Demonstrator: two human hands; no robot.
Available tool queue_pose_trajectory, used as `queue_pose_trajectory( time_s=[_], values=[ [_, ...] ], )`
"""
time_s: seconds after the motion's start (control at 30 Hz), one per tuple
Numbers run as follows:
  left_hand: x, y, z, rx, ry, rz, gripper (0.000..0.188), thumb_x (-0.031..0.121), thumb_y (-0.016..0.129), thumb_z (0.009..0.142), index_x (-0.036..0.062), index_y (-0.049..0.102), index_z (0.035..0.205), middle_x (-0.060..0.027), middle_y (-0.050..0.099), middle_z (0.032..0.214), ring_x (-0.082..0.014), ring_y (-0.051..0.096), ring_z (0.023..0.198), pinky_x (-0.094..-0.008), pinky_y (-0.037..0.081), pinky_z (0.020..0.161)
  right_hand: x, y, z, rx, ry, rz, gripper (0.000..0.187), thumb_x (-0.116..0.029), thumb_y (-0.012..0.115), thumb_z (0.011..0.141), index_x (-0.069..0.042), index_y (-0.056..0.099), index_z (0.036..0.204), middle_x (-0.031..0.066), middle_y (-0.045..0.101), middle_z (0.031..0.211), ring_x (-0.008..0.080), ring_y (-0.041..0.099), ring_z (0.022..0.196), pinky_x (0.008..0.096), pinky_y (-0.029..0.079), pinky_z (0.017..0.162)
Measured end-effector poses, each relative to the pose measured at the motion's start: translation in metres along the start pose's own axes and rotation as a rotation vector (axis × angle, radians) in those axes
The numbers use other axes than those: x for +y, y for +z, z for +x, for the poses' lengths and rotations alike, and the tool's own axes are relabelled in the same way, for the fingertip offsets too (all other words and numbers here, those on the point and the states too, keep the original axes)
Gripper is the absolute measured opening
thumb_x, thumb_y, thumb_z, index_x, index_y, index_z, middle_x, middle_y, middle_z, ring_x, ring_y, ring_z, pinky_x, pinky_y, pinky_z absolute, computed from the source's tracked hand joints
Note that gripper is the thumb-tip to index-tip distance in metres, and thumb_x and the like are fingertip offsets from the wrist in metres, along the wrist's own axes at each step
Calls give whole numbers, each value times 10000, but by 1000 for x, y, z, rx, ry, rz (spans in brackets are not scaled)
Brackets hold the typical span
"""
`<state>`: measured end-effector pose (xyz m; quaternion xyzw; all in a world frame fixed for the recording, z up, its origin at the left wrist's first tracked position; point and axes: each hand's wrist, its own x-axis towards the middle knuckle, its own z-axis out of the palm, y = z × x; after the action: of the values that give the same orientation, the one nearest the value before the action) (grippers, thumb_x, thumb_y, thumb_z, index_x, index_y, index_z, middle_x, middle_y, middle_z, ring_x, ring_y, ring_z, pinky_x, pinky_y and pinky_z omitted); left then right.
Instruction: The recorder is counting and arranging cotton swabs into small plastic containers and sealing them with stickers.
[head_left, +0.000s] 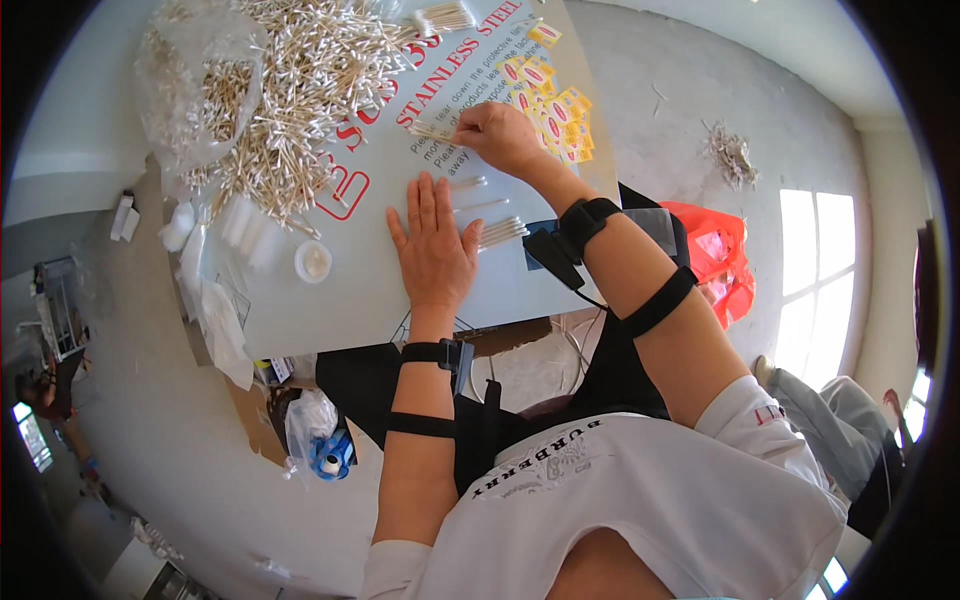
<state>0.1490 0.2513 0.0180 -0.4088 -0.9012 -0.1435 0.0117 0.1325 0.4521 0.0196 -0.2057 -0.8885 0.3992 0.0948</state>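
Note:
My left hand [433, 248] lies flat, fingers spread, on the grey sheet [350, 290] that covers the low table. My right hand [503, 135] is farther out on the sheet, pinching a small bundle of cotton swabs [432, 131] by one end. Two small bundles of swabs [503, 231] lie just right of my left hand, with single swabs [470, 184] above them. A big heap of loose cotton swabs [300, 95] fills the far left of the sheet. Small yellow packets [555, 115] lie in a patch beside my right hand.
A clear plastic bag of swabs [200, 95] sits at the far left. A small white round lid [313, 261] and clear tubes [245, 222] lie near the heap. An orange bag [722, 262] is on the floor to the right, a blue-and-white roll in a bag [325, 450] below the table.

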Motion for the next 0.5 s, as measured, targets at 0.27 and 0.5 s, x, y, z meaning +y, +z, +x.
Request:
queue_pose_trajectory(
  time_s=[0.27,0.5],
  values=[
    [0,2,0,9,3,7,644,408,521,948,49,346,1452,-145,313,1541,-288,261,1439,-553,130,1157,-7,-5,12,53,72,-77,178,-274,712,772,-107,684,830,102,672,824,308,645,826,415,508,699],
    [-3,5,-1,36,15,-6,642,377,509,952,40,320,1465,-142,304,1544,-288,255,1442,-544,131,1162,-4,8,-5,83,-248,-96,95,-182,701,781,-107,662,825,73,603,799,288,628,791,393,497,698]
  ],
)
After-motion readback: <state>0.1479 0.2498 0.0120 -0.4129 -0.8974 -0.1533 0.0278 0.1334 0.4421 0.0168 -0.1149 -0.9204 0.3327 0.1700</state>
